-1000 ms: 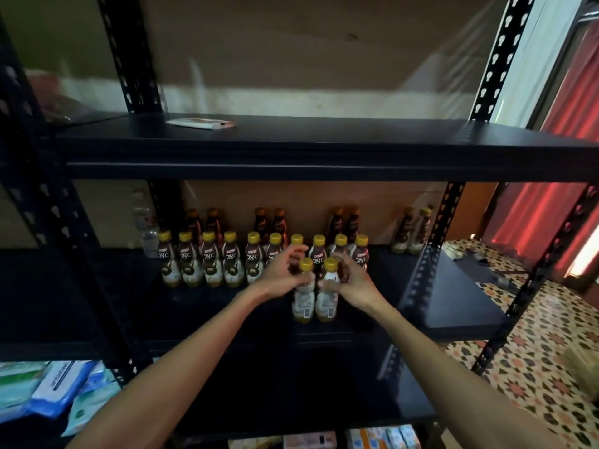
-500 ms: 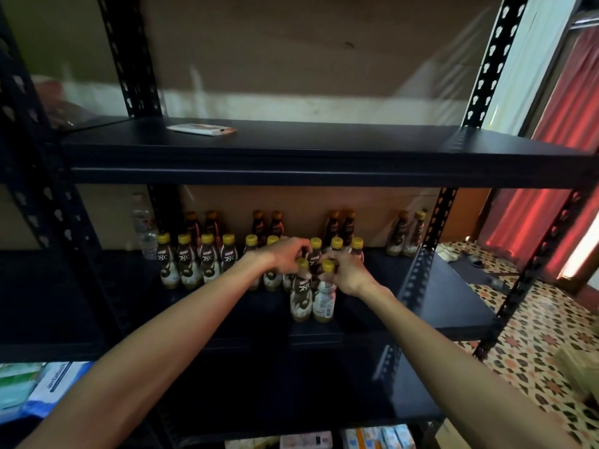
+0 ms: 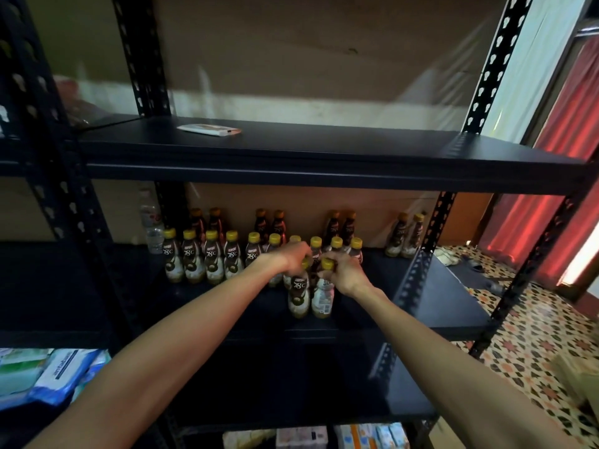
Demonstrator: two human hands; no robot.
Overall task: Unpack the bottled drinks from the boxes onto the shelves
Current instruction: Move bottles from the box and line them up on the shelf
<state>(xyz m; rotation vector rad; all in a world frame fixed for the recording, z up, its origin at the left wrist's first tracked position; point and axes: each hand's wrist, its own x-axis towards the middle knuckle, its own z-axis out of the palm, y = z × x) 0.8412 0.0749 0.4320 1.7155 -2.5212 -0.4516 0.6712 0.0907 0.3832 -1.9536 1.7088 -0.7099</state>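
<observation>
Two front bottles gripped at their tops on the middle shelf [image 3: 437, 303].
The left bottle [image 3: 299, 298] stands directly under the left hand [image 3: 293, 257], whose curled fingers clasp its cap. The right hand [image 3: 346, 273] grips the right bottle [image 3: 323, 301] at the neck. A row of bottles [image 3: 212, 260] stands just behind both hands.

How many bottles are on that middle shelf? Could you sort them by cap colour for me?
Yellow-capped bottles: 12, counting the two in front that the left hand and right hand hold by the top
Dark-capped bottles at the back: 6
Pair at the far right, cap colour unclear: 2
Clear bottle at the far left: 1
Total: 21
</observation>
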